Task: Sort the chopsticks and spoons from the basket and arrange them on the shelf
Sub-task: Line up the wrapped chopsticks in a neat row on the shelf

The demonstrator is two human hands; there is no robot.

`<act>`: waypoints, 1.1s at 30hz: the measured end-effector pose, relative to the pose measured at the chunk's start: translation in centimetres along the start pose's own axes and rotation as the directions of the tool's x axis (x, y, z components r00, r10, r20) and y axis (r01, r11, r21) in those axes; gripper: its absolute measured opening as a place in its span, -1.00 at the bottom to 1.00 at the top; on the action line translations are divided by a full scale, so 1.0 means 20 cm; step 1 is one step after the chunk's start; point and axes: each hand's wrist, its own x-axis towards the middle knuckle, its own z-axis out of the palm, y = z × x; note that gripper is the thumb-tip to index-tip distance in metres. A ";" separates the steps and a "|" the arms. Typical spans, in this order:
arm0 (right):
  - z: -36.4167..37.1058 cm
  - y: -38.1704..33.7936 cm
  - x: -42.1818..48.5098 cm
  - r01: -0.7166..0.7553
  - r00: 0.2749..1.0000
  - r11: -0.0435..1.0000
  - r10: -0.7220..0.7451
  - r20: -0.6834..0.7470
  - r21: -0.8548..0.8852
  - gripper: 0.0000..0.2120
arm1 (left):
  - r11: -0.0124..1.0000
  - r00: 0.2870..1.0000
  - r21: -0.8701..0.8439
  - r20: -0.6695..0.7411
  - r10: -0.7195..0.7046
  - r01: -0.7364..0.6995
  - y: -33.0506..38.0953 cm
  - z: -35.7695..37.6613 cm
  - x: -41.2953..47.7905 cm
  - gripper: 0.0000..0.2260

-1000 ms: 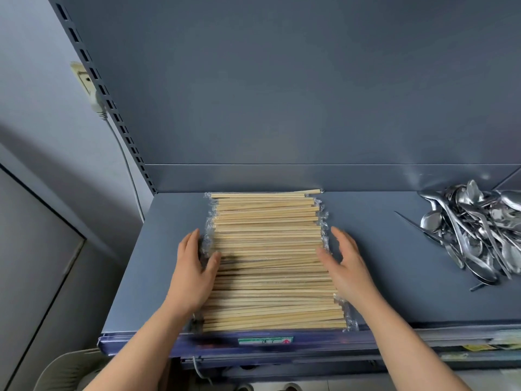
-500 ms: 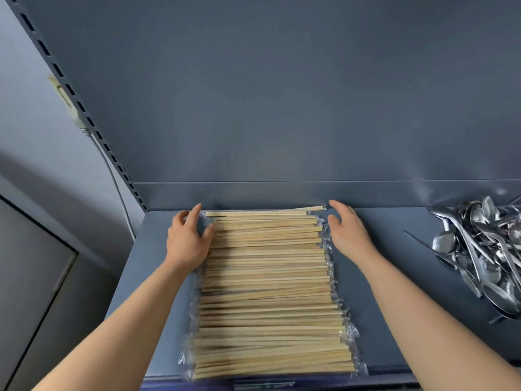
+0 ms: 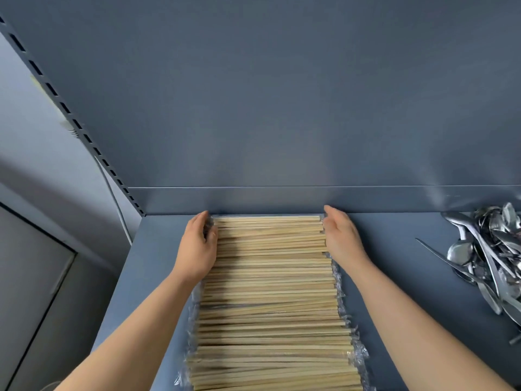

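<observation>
left hand: left hand (image 3: 197, 249) pressed flat against the left ends of the chopsticks (image 3: 270, 292) at the far end of the stack; fingers lightly bent, nothing clasped
right hand: right hand (image 3: 342, 241) set edge-on against the right ends, same far section; fingers straight and together, not gripping
grip summary: both hands slack and unclenched, squeezing the stack between them from either side
chopsticks: pale wooden sticks lying crosswise, left to right, in one long stack running from near edge to far; far end touching or just short of the back lip, cannot tell which
plastic wrap: clear plastic wrap (image 3: 355, 355) crinkled along both sides of the stack, most visible near right
shelf: grey-blue shelf (image 3: 394, 263) bearing the stack at centre-left
spoons: loose heap of metal spoons (image 3: 490, 255) at far right on the same shelf, well apart from the stack, handles pointing all ways, partly cut by frame edge
back panel: plain grey back panel (image 3: 282, 94) rising behind the shelf
slotted upright: slotted upright (image 3: 70, 114) running diagonally at left
cable: thin pale cable (image 3: 114, 198) hanging beside the upright, against the wall (image 3: 33, 153)
</observation>
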 end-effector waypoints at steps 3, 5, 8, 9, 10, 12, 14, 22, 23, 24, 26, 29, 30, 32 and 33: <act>0.04 0.01 -0.05 0.019 0.999 0.999 -0.021 0.035 0.048 -0.59 | 1.000 0.999 -0.025 0.041 0.004 -0.003 0.00 0.01 0.00 -0.59; 0.03 0.00 -0.06 -0.005 0.998 0.992 -0.002 0.058 0.125 -0.58 | 1.000 0.998 -0.023 0.063 0.013 -0.011 0.01 0.01 0.00 -0.59; -0.04 0.01 -0.08 -0.045 0.999 0.976 0.041 0.024 0.212 -0.57 | 0.999 0.999 -0.051 0.031 0.020 -0.018 0.01 -0.03 -0.02 -0.60; -0.07 0.02 -0.11 -0.042 0.999 0.979 0.041 0.010 0.198 -0.57 | 0.998 1.000 -0.058 0.019 0.018 -0.017 0.00 -0.05 -0.04 -0.60; -0.09 0.04 -0.14 -0.041 0.999 0.981 0.040 0.007 0.188 -0.58 | 0.998 1.000 -0.065 0.016 0.015 -0.014 -0.01 -0.08 -0.08 -0.59; -0.12 0.09 -0.23 -0.056 0.998 0.981 0.053 0.022 0.188 -0.58 | 0.996 0.999 -0.085 0.035 0.000 0.003 -0.03 -0.11 -0.18 -0.57; -0.13 0.14 -0.36 -0.075 0.997 0.979 0.068 0.039 0.190 -0.58 | 0.992 0.998 -0.126 0.065 -0.026 0.034 -0.07 -0.13 -0.31 -0.55; -0.04 0.09 -0.61 -0.102 0.978 0.963 0.052 0.200 0.248 -0.53 | 0.985 0.995 -0.172 0.103 -0.003 0.020 -0.04 -0.08 -0.54 -0.51; -0.06 0.10 -0.62 -0.110 0.981 0.962 0.064 0.184 0.251 -0.52 | 0.985 0.996 -0.174 0.089 -0.005 0.021 -0.04 -0.09 -0.54 -0.52; -0.09 0.11 -0.63 -0.114 0.985 0.963 0.076 0.158 0.245 -0.52 | 0.984 0.997 -0.174 0.072 -0.014 0.027 -0.06 -0.11 -0.55 -0.53; -0.15 0.15 -0.67 -0.118 0.990 0.965 0.096 0.104 0.236 -0.52 | 0.984 0.998 -0.171 0.054 -0.032 0.041 -0.10 -0.15 -0.60 -0.54; -0.16 0.20 -0.78 -0.143 0.986 0.960 0.118 0.114 0.239 -0.52 | 0.990 0.997 -0.143 0.078 -0.004 0.015 -0.13 -0.15 -0.70 -0.56; -0.14 0.20 -0.82 -0.146 0.983 0.960 0.114 0.143 0.237 -0.52 | 0.993 0.995 -0.116 0.093 0.028 -0.017 -0.13 -0.14 -0.73 -0.55; -0.08 0.18 -0.88 -0.119 0.978 0.972 0.079 0.195 0.202 -0.51 | 0.994 0.989 -0.072 0.123 0.086 -0.077 -0.12 -0.10 -0.77 -0.53; -0.06 0.17 -0.89 -0.088 0.979 0.982 0.055 0.198 0.164 -0.51 | 0.994 0.986 -0.061 0.132 0.103 -0.096 -0.11 -0.09 -0.77 -0.52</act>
